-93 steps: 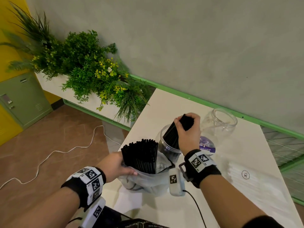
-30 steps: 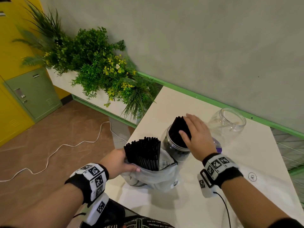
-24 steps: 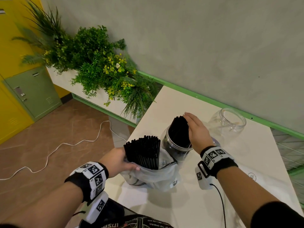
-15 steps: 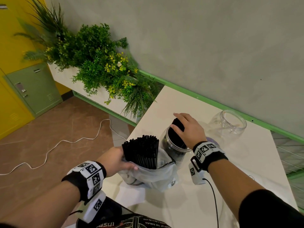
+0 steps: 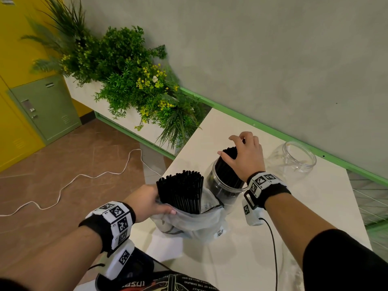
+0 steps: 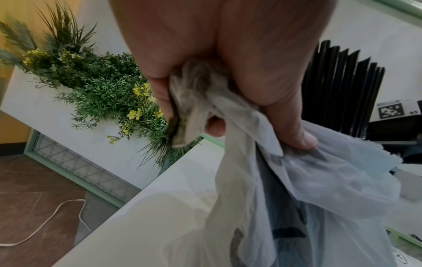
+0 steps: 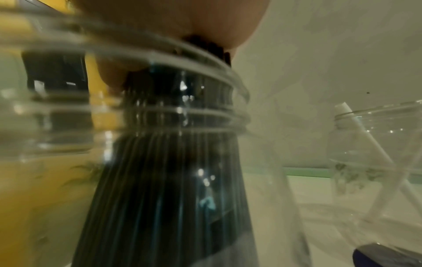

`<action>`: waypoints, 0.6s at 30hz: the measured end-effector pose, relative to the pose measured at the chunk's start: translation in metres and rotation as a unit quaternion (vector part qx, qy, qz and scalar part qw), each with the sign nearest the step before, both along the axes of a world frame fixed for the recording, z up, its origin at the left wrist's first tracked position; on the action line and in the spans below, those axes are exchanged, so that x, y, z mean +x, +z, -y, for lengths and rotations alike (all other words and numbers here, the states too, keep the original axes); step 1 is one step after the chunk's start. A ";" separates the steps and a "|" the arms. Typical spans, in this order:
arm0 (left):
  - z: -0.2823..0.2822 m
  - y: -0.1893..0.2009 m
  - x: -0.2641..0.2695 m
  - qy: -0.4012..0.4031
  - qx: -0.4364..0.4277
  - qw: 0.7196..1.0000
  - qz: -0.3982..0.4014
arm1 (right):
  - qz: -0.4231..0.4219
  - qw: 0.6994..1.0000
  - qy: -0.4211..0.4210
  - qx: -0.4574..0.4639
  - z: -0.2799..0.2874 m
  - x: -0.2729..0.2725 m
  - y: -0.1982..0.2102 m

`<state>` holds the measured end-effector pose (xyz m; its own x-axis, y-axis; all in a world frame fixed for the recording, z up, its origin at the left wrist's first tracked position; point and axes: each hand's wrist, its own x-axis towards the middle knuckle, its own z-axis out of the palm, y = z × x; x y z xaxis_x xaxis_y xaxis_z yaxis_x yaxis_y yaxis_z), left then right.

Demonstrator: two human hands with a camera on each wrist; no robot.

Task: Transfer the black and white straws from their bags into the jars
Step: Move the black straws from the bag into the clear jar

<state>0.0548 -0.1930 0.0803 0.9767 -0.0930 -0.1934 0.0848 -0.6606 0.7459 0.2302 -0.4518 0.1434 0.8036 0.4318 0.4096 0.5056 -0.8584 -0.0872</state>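
A clear jar (image 5: pixel 222 186) (image 7: pixel 160 112) on the white table (image 5: pixel 315 206) holds a tall bundle of black straws (image 5: pixel 227 164) (image 7: pixel 164 180). My right hand (image 5: pixel 227 145) (image 7: pixel 182 21) sits on top of that bundle, thumb on its left side and fingers arched over the far side. In front stands a thin plastic bag (image 5: pixel 189 224) (image 6: pixel 308 189) with more black straws (image 5: pixel 181 190) (image 6: pixel 342 86) sticking up. My left hand (image 5: pixel 156 203) (image 6: pixel 251 130) grips the bag's bunched rim. A second clear jar (image 5: pixel 294 160) (image 7: pixel 376 144) at the back right holds one white straw (image 7: pixel 356 130).
A planter of green plants (image 5: pixel 130 80) stands past the table's left edge, which lies close to the bag. A white cable (image 5: pixel 84 177) lies on the brown floor. The grey wall with a green rail (image 5: pixel 273 131) runs behind the jars. A dark blue lid (image 7: pixel 388 256) lies near the jars.
My right hand moved over the jar's bundle, from lying flat across it to arching over its top. My left hand kept hold of the bag.
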 end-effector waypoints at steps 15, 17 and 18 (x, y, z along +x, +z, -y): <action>-0.004 -0.002 -0.001 -0.005 0.018 1.000 0.000 | -0.066 0.997 0.034 -0.013 -0.007 0.005 -0.007; -0.003 0.000 -0.001 -0.006 0.031 0.999 0.007 | -0.075 0.997 0.029 0.002 -0.006 0.007 -0.003; -0.002 0.000 -0.001 -0.007 0.034 0.999 0.012 | -0.071 0.997 0.029 0.013 -0.006 0.008 -0.002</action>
